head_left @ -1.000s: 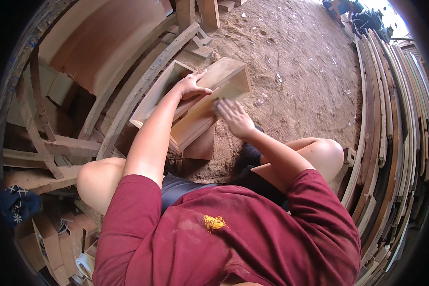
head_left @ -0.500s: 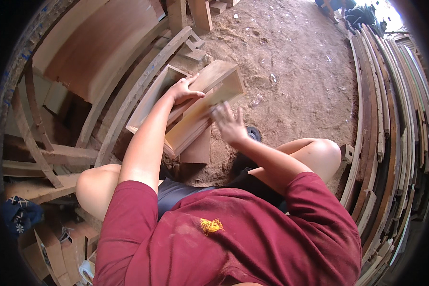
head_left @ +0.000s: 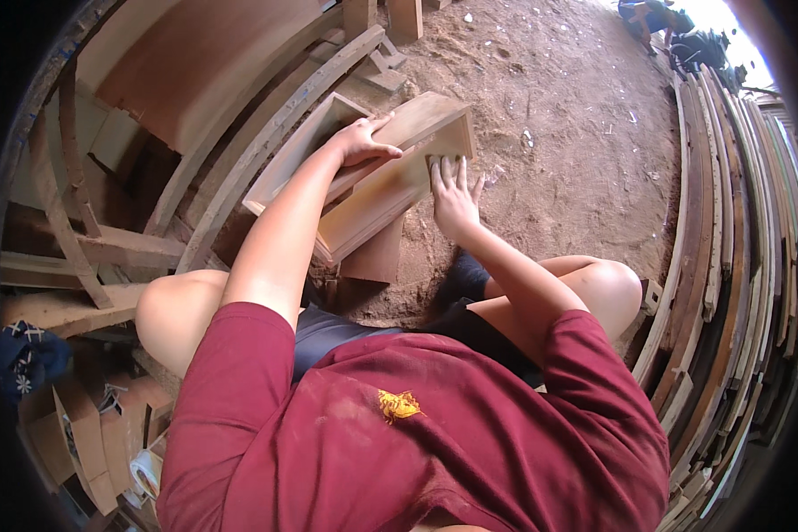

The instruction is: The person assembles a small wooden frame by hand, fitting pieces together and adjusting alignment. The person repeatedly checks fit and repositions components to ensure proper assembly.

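A shallow, pale wooden drawer-like box (head_left: 377,206) stands tilted on its side between my hands, with its open face toward me. My left hand (head_left: 361,144) grips its upper side panel, thumb near the front edge and fingers across the top. My right hand (head_left: 457,197) lies with spread, outstretched fingers at the near right part of the box. A small dark patch shows at its fingertips; what it is I cannot tell. Behind and left of my left forearm is another open wooden box (head_left: 297,146). A brown board (head_left: 374,253) lies under the front box.
Curved wooden frame pieces (head_left: 279,133) stand at the left, beside a large brown panel (head_left: 186,66). Long stacked planks (head_left: 705,257) line the right side. Sawdust-covered ground (head_left: 559,124) stretches ahead. Wood offcuts (head_left: 89,434) and a dark blue cloth (head_left: 31,355) are at lower left.
My right hand has moved up and to the right along the box, its fingers now clearer. The left hand keeps its place on the box. The whole view has shifted slightly.
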`<state>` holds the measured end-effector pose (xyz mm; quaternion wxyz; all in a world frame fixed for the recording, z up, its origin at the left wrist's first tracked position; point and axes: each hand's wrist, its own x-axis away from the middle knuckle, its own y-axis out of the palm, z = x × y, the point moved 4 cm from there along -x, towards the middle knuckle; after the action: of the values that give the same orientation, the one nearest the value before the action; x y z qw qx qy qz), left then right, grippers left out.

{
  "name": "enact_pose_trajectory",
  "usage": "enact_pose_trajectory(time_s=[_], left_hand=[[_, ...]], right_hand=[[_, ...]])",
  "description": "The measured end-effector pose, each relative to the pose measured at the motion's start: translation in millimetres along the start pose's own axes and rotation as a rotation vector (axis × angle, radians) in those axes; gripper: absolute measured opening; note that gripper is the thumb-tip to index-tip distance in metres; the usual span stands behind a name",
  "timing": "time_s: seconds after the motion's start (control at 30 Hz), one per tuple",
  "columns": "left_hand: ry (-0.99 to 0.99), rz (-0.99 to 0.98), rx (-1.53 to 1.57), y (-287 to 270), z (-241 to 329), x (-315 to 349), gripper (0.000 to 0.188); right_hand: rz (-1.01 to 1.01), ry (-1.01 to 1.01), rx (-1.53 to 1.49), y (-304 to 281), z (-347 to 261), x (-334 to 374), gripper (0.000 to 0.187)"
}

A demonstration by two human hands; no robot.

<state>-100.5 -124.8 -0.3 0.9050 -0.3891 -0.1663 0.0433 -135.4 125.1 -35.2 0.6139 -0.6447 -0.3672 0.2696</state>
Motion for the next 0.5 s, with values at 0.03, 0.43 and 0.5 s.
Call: enact_pose_trajectory(time_s=[0.03, 0.43, 0.5], left_hand=[[-0.001, -0.004, 0.009, 1, -3, 0, 0.126], [0.028, -0.062, 0.17, 2, -19, -10, 0.105], [0.029, -0.031, 0.274, 6, -49, -10, 0.103]], right_hand=[[-0.038, -0.026, 0.018, 10, -8, 13, 0.083], [0.029, -0.276, 0.017, 28, -62, 32, 0.069], [0.028, -0.238, 0.125, 12, -65, 7, 0.068]])
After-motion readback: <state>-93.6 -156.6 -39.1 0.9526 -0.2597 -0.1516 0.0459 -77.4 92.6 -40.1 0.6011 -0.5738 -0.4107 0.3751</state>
